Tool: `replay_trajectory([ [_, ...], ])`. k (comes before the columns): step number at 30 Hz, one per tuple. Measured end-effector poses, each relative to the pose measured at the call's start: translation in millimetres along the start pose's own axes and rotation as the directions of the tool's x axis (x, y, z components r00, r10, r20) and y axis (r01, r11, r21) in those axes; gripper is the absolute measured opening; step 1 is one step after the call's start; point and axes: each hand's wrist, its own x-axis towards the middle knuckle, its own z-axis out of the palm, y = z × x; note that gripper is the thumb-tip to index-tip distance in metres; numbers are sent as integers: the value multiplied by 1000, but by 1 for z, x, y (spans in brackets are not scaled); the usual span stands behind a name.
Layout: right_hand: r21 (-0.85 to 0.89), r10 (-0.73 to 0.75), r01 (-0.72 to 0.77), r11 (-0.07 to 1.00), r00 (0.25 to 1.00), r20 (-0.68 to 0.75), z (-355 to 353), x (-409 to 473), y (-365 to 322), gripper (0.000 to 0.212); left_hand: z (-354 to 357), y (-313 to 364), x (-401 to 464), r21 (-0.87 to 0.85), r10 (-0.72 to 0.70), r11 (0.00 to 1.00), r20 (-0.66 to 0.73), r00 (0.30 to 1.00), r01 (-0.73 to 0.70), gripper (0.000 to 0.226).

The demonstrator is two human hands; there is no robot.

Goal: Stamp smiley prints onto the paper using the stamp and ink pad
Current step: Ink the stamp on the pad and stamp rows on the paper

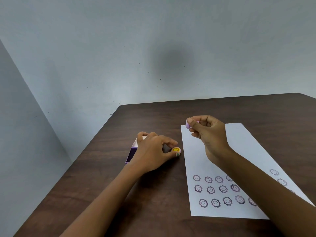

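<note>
A white paper lies on the dark wooden table, bearing several purple smiley flower prints in rows near its front end. My right hand hovers above the paper's far left corner, pinching a small lilac piece, mostly hidden by the fingers. My left hand rests on the table left of the paper, its thumb and fingers closed around a small round stamp with a yellow smiley top. A purple box, probably the ink pad's, sits partly hidden under that hand.
The table's left edge runs diagonally close to the purple box, with the grey wall behind and a corner to the left. My right forearm crosses the paper's right side, covering some prints.
</note>
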Motion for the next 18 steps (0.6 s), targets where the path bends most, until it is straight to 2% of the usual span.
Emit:
replay_trajectory([
  [4, -11, 6, -6, 1000, 999, 37, 0, -2, 0, 16, -10, -6, 3, 7, -15, 1000, 7, 1000, 15, 46],
  [8, -60, 17, -12, 998, 997, 80, 2, -2, -1, 24, -46, -37, 2, -157, -173, 971, 55, 983, 180, 50],
  [11, -83, 13, -2, 997, 991, 134, 3, -5, -1, 25, -67, -67, -8, -221, -281, 911, 280, 918, 347, 65],
  [14, -137, -39, 64, 988, 983, 179, 6, -10, -1, 22, -71, -86, -18, -264, -289, 842, 516, 807, 471, 75],
  [18, -207, -119, 176, 962, 958, 261, 8, -17, 1, 33, -72, -94, -20, -307, -249, 810, 592, 767, 499, 74],
])
